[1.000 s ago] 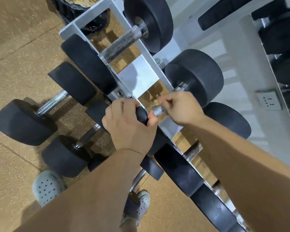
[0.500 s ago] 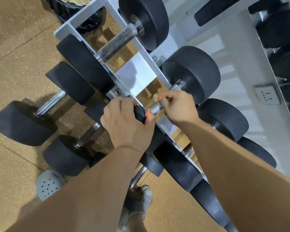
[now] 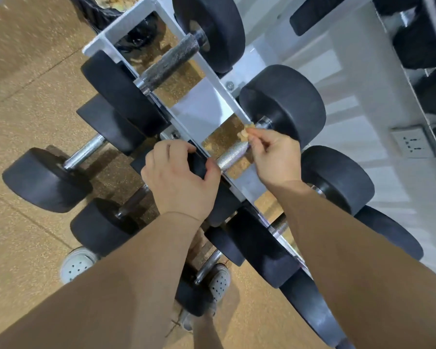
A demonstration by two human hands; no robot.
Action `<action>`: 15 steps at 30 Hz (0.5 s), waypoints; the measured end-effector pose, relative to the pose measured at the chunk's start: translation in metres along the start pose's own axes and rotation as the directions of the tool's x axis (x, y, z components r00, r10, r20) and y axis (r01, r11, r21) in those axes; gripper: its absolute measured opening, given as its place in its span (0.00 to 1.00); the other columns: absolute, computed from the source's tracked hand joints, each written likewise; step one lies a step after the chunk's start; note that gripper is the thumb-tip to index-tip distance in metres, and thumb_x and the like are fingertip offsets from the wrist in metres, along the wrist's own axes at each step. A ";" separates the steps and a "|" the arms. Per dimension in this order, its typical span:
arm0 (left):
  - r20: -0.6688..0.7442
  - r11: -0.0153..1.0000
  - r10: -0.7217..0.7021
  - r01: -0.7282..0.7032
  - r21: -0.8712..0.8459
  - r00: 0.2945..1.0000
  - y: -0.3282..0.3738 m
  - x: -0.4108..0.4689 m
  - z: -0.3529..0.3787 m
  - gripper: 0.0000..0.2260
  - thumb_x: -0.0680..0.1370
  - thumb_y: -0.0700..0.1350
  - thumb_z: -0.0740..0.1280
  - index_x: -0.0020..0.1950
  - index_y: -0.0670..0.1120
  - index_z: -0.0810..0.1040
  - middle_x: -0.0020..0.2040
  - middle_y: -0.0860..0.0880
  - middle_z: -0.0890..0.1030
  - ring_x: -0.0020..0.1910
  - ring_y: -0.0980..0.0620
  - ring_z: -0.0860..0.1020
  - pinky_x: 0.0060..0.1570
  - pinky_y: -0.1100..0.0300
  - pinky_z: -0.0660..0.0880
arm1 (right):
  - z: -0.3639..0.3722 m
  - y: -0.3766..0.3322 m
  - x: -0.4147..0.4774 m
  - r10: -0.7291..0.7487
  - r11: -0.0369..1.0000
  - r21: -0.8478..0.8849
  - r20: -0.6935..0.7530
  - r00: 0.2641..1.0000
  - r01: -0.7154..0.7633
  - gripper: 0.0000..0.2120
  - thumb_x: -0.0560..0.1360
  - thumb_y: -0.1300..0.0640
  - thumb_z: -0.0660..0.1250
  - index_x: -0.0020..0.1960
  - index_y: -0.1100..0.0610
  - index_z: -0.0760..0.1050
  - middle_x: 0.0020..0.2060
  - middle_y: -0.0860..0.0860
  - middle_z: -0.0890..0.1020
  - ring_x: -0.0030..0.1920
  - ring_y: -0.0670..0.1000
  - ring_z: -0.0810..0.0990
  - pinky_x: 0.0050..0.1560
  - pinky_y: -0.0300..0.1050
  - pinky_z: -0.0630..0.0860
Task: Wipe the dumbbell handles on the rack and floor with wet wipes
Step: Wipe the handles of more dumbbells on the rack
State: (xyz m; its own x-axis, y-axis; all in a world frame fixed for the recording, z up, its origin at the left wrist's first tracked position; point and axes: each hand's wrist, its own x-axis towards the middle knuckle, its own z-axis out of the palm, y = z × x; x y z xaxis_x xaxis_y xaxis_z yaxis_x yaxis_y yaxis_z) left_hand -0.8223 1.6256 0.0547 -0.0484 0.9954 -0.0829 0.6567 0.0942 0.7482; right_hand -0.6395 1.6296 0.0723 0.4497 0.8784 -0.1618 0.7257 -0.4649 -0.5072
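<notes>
Here we are gripping the near black head of a dumbbell (image 3: 285, 104) lying on the white rack (image 3: 199, 109) with our left hand (image 3: 179, 177), while our right hand (image 3: 275, 157) is pinching a small crumpled wipe (image 3: 244, 133) on its knurled handle (image 3: 233, 154).

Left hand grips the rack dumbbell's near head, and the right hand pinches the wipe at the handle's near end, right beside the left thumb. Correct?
Not quite. The head view shows the right hand pinching the wipe at the far end of the handle, by the far head, away from the left hand. The left hand does grip the near head.
</notes>
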 end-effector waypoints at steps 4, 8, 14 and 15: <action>-0.007 1.000 0.011 -0.011 0.020 1.000 0.000 0.001 0.001 0.16 0.71 0.54 0.68 0.51 0.44 0.78 0.53 0.45 0.77 0.53 0.40 0.74 0.50 0.48 0.68 | 0.010 -0.005 -0.012 0.129 0.927 0.323 0.200 0.971 -0.189 0.07 0.74 0.56 0.73 0.45 0.44 0.86 0.37 0.39 0.84 0.44 0.43 0.84 0.52 0.46 0.82; -0.008 1.000 0.003 -0.003 0.029 1.000 0.001 0.001 0.002 0.15 0.72 0.54 0.67 0.51 0.45 0.78 0.52 0.45 0.77 0.54 0.40 0.75 0.52 0.45 0.71 | 0.023 -0.002 -0.029 0.124 0.917 0.313 0.368 0.922 -0.248 0.05 0.73 0.55 0.77 0.46 0.45 0.86 0.35 0.43 0.84 0.35 0.43 0.79 0.42 0.45 0.77; 0.032 0.999 -0.012 0.011 0.032 0.999 0.004 0.002 -0.001 0.15 0.72 0.56 0.64 0.52 0.47 0.76 0.53 0.47 0.76 0.55 0.44 0.73 0.55 0.46 0.70 | 0.027 -0.004 -0.010 0.389 0.665 0.685 0.022 0.921 -0.298 0.04 0.74 0.59 0.75 0.49 0.57 0.85 0.31 0.44 0.79 0.32 0.44 0.75 0.39 0.40 0.74; 0.046 1.000 -0.022 0.021 0.022 0.999 0.004 0.002 -0.002 0.16 0.73 0.56 0.64 0.53 0.47 0.76 0.54 0.47 0.75 0.55 0.45 0.72 0.56 0.46 0.70 | 0.031 -0.005 -0.015 0.405 0.644 0.697 0.040 0.914 -0.316 0.02 0.75 0.60 0.75 0.48 0.57 0.83 0.30 0.44 0.77 0.31 0.45 0.72 0.38 0.41 0.74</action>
State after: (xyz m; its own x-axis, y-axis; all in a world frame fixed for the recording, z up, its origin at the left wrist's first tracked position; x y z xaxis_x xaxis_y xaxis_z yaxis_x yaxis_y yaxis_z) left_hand -0.8208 1.6279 0.0587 -0.0279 0.9912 -0.1294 0.6720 0.1145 0.7317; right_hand -0.6662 1.6220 0.0510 0.6834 0.6188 -0.3873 -0.0382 -0.4996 -0.8654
